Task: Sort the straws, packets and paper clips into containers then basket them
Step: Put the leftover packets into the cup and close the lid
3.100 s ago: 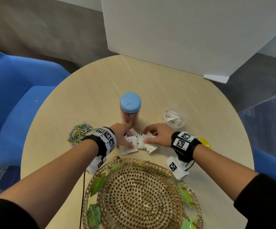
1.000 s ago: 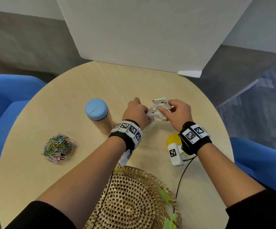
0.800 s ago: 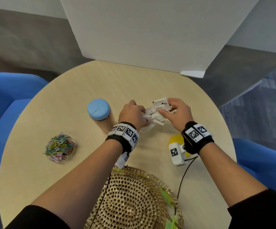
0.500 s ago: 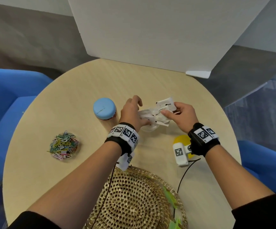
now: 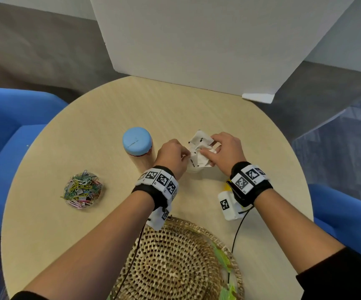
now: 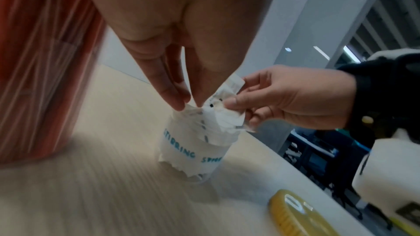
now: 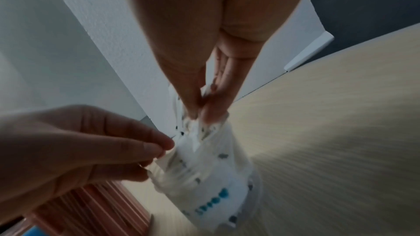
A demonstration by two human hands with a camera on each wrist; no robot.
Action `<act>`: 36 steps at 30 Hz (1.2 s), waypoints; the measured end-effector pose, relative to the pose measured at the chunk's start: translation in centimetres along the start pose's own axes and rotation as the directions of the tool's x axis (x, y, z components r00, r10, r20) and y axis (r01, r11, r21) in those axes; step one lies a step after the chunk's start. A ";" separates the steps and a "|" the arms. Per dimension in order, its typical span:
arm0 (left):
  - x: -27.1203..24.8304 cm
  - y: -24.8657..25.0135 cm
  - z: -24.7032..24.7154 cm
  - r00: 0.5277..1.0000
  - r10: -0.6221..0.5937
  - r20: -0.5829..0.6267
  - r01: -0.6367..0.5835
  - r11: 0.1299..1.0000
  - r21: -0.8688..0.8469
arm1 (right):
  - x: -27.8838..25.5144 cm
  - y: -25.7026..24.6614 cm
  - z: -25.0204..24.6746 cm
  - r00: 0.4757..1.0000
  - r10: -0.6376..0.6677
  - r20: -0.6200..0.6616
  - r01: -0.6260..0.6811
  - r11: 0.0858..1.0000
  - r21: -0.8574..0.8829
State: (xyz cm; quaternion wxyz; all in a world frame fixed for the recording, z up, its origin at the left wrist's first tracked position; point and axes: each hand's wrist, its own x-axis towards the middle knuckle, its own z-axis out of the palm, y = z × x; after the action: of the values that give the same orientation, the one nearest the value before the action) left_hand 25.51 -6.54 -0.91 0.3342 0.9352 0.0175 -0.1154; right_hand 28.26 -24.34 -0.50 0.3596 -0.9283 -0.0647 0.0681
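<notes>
A bundle of white packets (image 5: 199, 148) sticks out of the top of a small clear cup (image 6: 193, 152) standing on the round table (image 5: 196, 109). My left hand (image 5: 185, 155) pinches the bundle's left side, seen close in the left wrist view with its fingertips (image 6: 179, 103) on the paper. From the right, my right hand (image 5: 206, 151) pinches the top of the bundle (image 7: 204, 126). A blue-lidded jar (image 5: 137, 142) of orange straws (image 6: 41, 78) stands left of the cup. Coloured paper clips (image 5: 82, 190) fill a clear dish at the left.
A yellow lid (image 6: 295, 213) lies on the table under my right wrist. The woven basket (image 5: 175, 263) sits at the near edge. A white board (image 5: 196, 40) stands behind the table, and blue chairs (image 5: 6, 126) flank it.
Both hands lifted the packets off the table by the basket, carried them to the cup and have now lowered them into its mouth. My left fingers have curled in onto the bundle.
</notes>
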 end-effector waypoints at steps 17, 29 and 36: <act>1.3 -0.2 -0.5 0.986 0.021 -0.167 -0.051 0.982 -0.180 | -0.3 -1.0 -1.7 0.984 0.155 0.092 -0.144 0.983 -0.113; 0.6 0.3 -0.8 0.987 0.160 0.004 -0.160 0.985 0.064 | -1.2 -2.1 1.0 0.989 0.107 0.106 -0.069 0.949 -0.308; 0.9 -0.1 -0.3 0.951 0.279 0.135 -0.303 0.929 0.214 | -1.1 0.2 -0.7 0.991 0.136 0.020 -0.137 0.989 0.050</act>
State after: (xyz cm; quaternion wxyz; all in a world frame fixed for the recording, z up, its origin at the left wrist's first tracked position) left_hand 26.44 -6.32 -1.01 0.2366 0.9529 -0.1523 -0.1135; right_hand 27.33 -25.13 -0.05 0.3772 -0.9205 -0.0025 0.1019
